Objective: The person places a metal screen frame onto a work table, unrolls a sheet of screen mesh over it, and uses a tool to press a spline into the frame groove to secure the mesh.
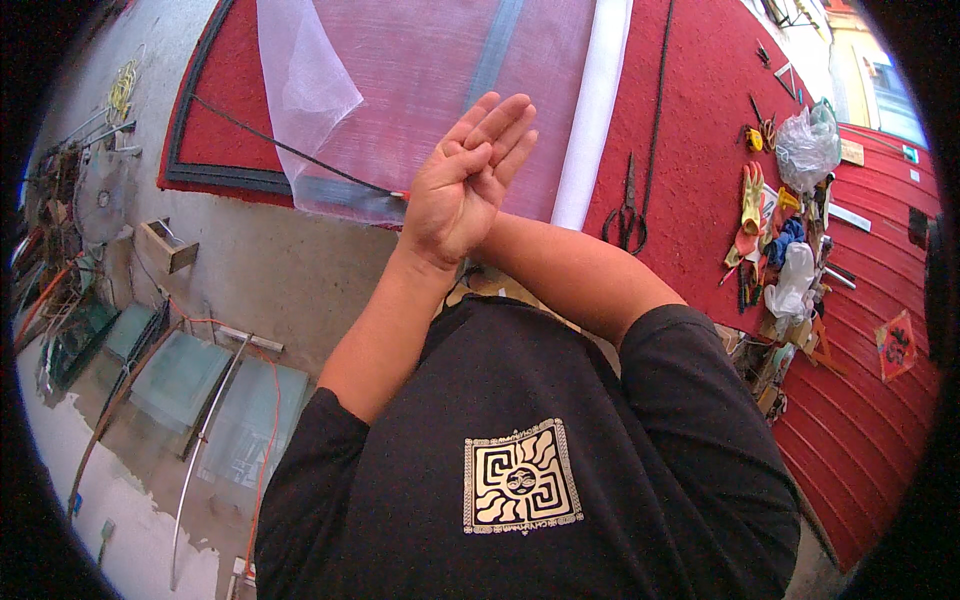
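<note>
A bench covered in red carpet-like cloth (690, 130) fills the upper middle. On its left half, reaching the near edge, lies a translucent white mesh sheet (420, 70), its left edge loosely folded over and its right edge gathered into a long white roll (597, 110). A black rectangular frame (230, 178) shows at the bench's near-left corner and passes beneath the mesh. Over the near edge, the left hand (458, 190) is palm up, fingers extended and thumb folded inward, its palm visibly bare; the right forearm (575, 262) runs behind it, hiding the right hand, so I cannot tell whether that grasps anything. Toward the right edge lies a clear plastic bag (808, 145); black-handled scissors (627, 215) rest by the near edge. A thin black cord (300, 152) stretches from the frame to beside the left hand.
</note>
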`<action>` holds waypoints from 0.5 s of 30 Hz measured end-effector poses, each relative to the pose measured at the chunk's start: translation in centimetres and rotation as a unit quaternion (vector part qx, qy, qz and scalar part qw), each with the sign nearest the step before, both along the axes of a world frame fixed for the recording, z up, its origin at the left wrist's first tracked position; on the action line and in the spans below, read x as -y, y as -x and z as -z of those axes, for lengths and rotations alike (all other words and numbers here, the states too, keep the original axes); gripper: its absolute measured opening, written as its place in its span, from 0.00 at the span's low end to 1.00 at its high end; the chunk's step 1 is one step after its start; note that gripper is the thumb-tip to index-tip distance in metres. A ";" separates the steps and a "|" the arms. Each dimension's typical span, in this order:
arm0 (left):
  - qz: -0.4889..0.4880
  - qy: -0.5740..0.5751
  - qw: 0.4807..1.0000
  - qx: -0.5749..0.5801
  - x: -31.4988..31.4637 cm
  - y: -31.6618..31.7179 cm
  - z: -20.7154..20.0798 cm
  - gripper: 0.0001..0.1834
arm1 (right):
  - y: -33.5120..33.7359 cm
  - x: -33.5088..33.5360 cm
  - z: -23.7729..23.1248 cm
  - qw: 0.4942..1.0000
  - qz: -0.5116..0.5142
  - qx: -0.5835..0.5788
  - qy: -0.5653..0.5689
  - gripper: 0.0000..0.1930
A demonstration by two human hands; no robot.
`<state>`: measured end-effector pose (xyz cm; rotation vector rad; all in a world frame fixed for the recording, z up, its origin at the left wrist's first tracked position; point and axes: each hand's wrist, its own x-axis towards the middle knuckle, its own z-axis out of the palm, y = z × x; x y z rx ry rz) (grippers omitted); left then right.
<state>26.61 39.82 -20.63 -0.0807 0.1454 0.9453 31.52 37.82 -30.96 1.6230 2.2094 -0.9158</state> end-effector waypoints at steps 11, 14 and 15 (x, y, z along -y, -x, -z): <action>0.019 -0.059 0.998 -0.007 1.1 0.3 -1.0 0.47 | -0.9 0.8 -0.4 0.999 0.021 -0.025 -0.027 0.13; 0.026 -0.039 0.999 0.014 1.2 0.0 -1.2 0.47 | -2.3 1.4 -1.0 0.996 0.050 -0.047 -0.050 0.13; 0.026 -0.031 0.999 0.022 1.3 0.0 -1.2 0.46 | -2.6 1.6 -1.3 0.995 0.059 -0.057 -0.060 0.13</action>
